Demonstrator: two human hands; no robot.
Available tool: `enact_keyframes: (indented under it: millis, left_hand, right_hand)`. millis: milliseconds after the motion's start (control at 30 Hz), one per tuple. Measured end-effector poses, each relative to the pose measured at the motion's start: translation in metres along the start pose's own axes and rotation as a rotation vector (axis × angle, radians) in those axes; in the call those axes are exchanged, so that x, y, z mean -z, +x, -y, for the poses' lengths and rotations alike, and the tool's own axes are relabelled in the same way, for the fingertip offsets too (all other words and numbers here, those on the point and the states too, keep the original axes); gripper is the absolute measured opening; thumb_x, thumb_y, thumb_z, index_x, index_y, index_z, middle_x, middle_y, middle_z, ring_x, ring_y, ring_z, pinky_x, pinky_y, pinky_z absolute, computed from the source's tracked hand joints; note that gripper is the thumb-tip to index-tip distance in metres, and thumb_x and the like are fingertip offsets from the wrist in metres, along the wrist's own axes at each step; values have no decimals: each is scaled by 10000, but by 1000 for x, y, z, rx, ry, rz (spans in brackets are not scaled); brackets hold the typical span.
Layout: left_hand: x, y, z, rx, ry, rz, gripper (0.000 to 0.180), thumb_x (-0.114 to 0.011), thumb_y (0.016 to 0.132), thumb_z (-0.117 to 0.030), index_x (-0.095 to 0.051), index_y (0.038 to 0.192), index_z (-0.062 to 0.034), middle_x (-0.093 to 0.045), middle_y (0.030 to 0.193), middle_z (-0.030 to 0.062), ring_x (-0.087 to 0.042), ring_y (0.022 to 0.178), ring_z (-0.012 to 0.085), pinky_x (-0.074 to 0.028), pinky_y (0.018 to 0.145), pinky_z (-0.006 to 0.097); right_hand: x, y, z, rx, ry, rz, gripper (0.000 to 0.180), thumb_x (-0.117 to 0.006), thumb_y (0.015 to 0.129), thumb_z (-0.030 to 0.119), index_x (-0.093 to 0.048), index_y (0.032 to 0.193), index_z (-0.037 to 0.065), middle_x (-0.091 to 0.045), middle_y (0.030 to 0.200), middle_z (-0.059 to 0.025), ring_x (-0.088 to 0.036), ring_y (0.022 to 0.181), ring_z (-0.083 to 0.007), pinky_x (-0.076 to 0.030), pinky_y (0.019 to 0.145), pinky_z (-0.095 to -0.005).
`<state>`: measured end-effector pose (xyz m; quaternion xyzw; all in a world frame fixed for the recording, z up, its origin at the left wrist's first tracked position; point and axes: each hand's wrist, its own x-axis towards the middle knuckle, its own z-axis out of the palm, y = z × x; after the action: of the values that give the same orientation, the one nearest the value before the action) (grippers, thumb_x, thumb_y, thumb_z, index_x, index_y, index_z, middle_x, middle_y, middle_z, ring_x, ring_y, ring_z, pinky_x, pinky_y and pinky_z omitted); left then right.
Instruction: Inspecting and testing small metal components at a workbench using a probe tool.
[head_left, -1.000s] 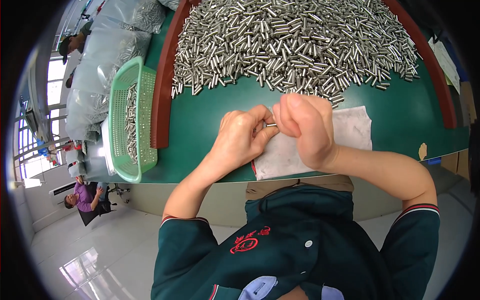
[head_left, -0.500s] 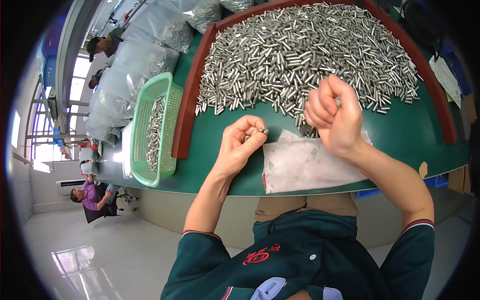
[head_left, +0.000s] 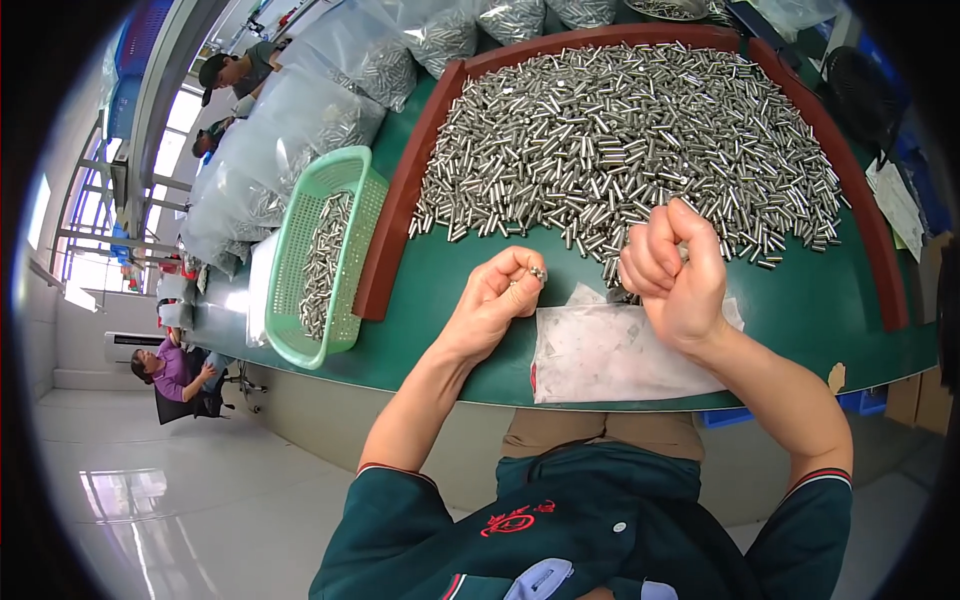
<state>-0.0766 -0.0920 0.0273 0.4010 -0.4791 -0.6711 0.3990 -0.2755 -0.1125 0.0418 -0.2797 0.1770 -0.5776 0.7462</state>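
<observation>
Metal pins in our left hand, a big pile just above

We hold small metal pins (head_left: 538, 273) in our left hand (head_left: 490, 300), near the middle of the frame; their ends poke out between thumb and fingers. Our right hand (head_left: 683, 280), right of centre, is curled into a fist, and we cannot tell whether anything is inside it. The two hands are apart.

Above them, across the upper middle and right, a wide pile (head_left: 620, 140) of the same kind of pins lies on our green worktop (head_left: 800, 310), bordered by a red-brown frame (head_left: 405, 205). A narrow tongue of pins reaches down beside our right hand. Below the hands, a pale, smudged cloth (head_left: 620, 365) lies near the worktop's front edge, partly behind our right wrist.

Left of the frame we have a light green basket (head_left: 292, 265) with more pins inside. Clear bags (head_left: 270, 150) line the upper left; a person in purple (head_left: 172, 375) sits at the lower left.
</observation>
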Motion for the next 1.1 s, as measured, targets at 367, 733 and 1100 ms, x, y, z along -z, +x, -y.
enact_keyframes:
  millis: [367, 733, 1100]
  left_hand:
    - [6, 0, -18, 22, -638, -17, 275, -427, 827, -294, -461, 837, -21, -402, 722, 90, -342, 550, 104, -301, 456, 187]
    - [25, 23, -8, -299, 1199, -411, 132, -626, 704, -42, -595, 829, -14, -429, 508, 20, -389, 446, 59, -340, 431, 222]
    - [-2, 10, -8, -134, 812, -215, 100, -591, 735, -65, -590, 773, 28, -462, 529, -9, -383, 491, 31, -320, 439, 197]
  right_hand:
    - [0, -2, 3, -8, 7, -14, 396, -318, 861, 250, -273, 496, 103, -243, 411, 12, -162, 364, -71, -153, 363, -234]
    - [-2, 0, 2, -17, 2, -6, 394, -308, 866, 255, -269, 503, 108, -242, 415, 13, -155, 370, -70, -151, 368, -235]
    - [0, 1, 1, -32, -15, -29, 392, -307, 865, 241, -270, 500, 102, -248, 411, 12, -158, 364, -70, -154, 366, -236]
